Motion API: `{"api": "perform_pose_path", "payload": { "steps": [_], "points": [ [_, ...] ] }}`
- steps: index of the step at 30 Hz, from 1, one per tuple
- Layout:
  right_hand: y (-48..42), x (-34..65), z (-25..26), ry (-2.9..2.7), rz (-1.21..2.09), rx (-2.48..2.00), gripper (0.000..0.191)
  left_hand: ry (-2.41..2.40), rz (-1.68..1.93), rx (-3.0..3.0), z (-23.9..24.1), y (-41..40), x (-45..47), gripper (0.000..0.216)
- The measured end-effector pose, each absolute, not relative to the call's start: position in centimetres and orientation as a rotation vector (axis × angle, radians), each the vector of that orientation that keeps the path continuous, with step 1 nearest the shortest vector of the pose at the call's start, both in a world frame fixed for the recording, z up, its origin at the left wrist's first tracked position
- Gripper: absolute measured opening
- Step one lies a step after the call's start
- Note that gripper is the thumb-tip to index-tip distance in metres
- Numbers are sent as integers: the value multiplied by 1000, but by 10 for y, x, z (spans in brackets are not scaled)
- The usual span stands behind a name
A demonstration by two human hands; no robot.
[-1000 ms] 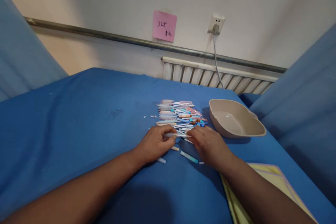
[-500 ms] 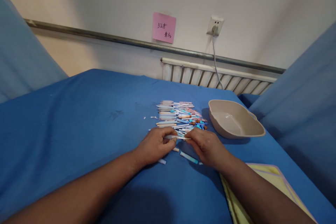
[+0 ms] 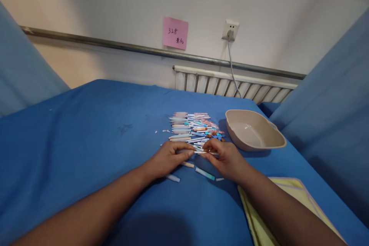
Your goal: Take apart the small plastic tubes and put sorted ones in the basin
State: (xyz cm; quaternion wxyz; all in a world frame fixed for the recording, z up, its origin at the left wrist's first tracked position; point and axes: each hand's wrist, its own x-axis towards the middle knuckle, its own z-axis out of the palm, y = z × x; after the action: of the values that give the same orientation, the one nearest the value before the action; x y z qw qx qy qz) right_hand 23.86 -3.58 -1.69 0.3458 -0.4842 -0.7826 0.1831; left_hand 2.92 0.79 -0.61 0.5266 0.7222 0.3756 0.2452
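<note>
My left hand (image 3: 170, 159) pinches a pen, whose barrel is mostly hidden by the fingers. A thin white pen refill (image 3: 200, 152) spans the gap to my right hand (image 3: 226, 157), which has its fingertips closed round the other end. Just beyond both hands, several pens (image 3: 180, 130) lie side by side with white shafts and blue, brown and pink ends to the right. Nearer me, below the hands, rest a teal-ended pen tube (image 3: 204, 173), a pale lilac tube (image 3: 173, 178) and a peach piece (image 3: 188, 165).
A beige plastic basin (image 3: 255, 128) stands right of the pens. Folded yellow cloth (image 3: 285, 200) lies under my right forearm. Small white bits (image 3: 165, 131) sit left of the pens on the blue sheet (image 3: 86, 142). Behind are a radiator (image 3: 213, 82) and a plugged-in socket (image 3: 230, 30).
My right fingers have shifted on the refill end and opened a little more. The view has moved slightly; pens and basin lie as before.
</note>
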Motion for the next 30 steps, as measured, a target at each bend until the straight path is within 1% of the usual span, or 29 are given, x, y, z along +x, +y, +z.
{"api": "perform_pose_path", "payload": {
  "steps": [3,8,11,17,30],
  "points": [
    [-31,237,-18,-1808,623,-1256,10,980,599,1597,-7,10,27,30],
    [-27,234,-14,-1420,1072,-943,15,1009,593,1472,-10,16,23,40],
    [-25,231,-14,-1243,1217,-827,17,973,580,1436,-9,17,21,42],
    [-22,227,-18,-1164,1183,-783,17,907,505,1493,-7,17,19,44],
    [-21,220,-17,-1149,1219,-815,18,877,580,1434,-10,11,25,41]
  ]
}}
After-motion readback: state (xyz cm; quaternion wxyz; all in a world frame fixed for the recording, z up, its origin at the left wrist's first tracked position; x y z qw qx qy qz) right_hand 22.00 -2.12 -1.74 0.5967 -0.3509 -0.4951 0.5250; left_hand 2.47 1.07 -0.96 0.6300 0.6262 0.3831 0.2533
